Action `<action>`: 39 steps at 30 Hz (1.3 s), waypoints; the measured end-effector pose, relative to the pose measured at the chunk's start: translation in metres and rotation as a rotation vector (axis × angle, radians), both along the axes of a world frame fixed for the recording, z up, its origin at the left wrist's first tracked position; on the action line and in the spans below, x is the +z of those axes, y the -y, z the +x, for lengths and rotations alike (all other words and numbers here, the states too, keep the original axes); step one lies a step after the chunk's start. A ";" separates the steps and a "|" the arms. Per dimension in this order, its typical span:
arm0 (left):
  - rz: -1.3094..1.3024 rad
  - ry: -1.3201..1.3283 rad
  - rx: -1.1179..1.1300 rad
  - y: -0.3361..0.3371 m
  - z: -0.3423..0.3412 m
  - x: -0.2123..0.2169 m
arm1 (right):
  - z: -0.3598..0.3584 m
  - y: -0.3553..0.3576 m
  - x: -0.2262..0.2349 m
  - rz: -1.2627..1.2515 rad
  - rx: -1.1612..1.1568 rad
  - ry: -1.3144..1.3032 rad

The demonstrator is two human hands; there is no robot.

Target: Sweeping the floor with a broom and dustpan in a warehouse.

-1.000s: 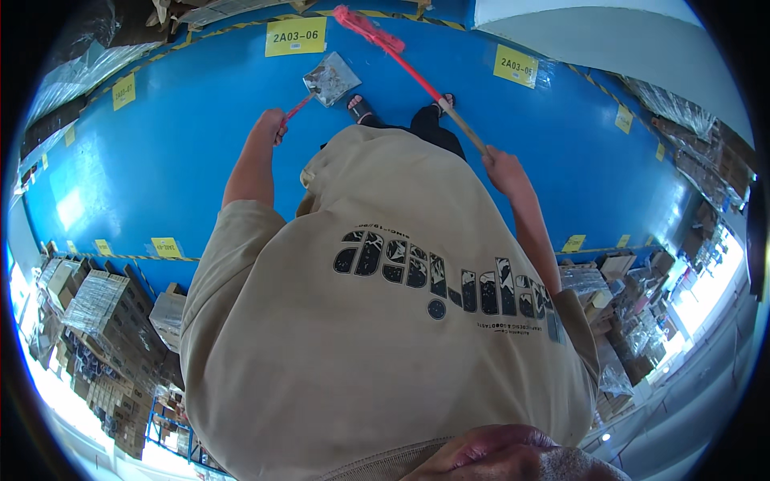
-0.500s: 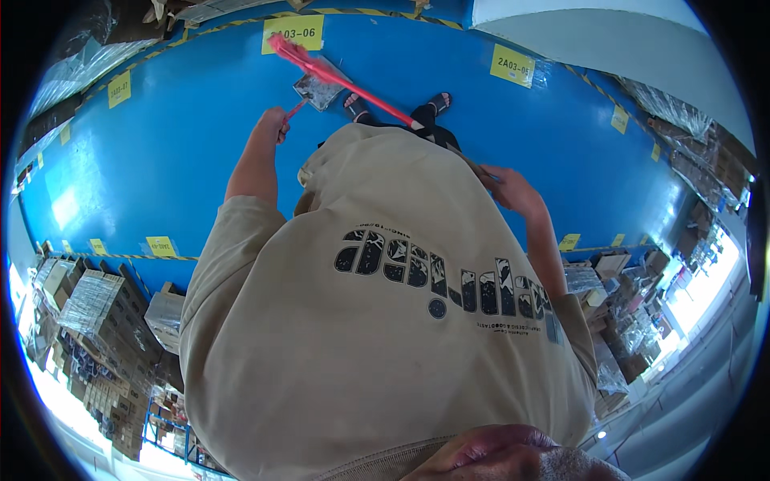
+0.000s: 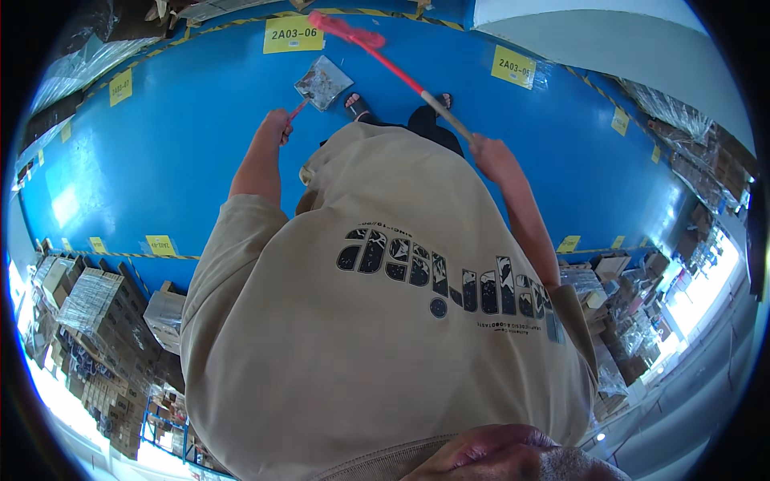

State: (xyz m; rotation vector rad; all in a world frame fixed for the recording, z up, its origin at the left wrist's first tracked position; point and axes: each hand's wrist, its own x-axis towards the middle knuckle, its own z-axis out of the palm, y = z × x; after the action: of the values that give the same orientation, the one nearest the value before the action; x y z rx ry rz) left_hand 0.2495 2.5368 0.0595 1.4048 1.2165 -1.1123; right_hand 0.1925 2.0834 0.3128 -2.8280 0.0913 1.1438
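Left hand [image 3: 278,125] grips a squarish dustpan [image 3: 324,82], right hand [image 3: 492,157] a fluffy-headed broom [image 3: 397,71]

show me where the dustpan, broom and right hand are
Dustpan [image 3: 341,82]: head view, right side of its pan.
Broom [image 3: 399,72]: head view, red part of its handle.
Right hand [image 3: 491,156]: head view, back of the hand.
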 end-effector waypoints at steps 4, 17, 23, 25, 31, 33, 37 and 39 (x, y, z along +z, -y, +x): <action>-0.016 -0.018 0.033 -0.003 0.003 -0.005 | -0.018 0.004 -0.008 0.084 0.130 -0.037; -0.011 -0.014 0.026 -0.009 -0.004 -0.001 | -0.021 0.024 0.060 0.268 -0.059 0.106; -0.013 -0.048 0.132 -0.023 -0.019 0.013 | 0.008 0.003 0.021 0.087 -0.060 0.040; -0.029 -0.019 0.160 -0.022 -0.022 0.027 | 0.011 0.002 0.005 0.100 -0.039 0.048; -0.021 -0.008 0.218 -0.026 -0.029 0.027 | -0.001 -0.007 -0.007 0.110 0.083 -0.056; -0.031 -0.008 0.237 -0.024 -0.029 0.028 | -0.004 -0.008 0.000 0.125 0.128 -0.086; -0.037 0.007 0.247 -0.028 -0.032 0.020 | -0.004 -0.007 0.045 0.245 0.005 -0.204; -0.031 0.000 0.258 -0.025 -0.029 0.024 | -0.008 -0.001 0.054 0.259 -0.030 -0.202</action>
State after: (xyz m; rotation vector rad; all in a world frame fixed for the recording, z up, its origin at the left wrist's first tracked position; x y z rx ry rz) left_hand 0.2202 2.5617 0.0834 1.1854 1.3324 -0.9480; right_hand 0.1847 2.0843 0.3663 -2.4757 -0.0016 1.3255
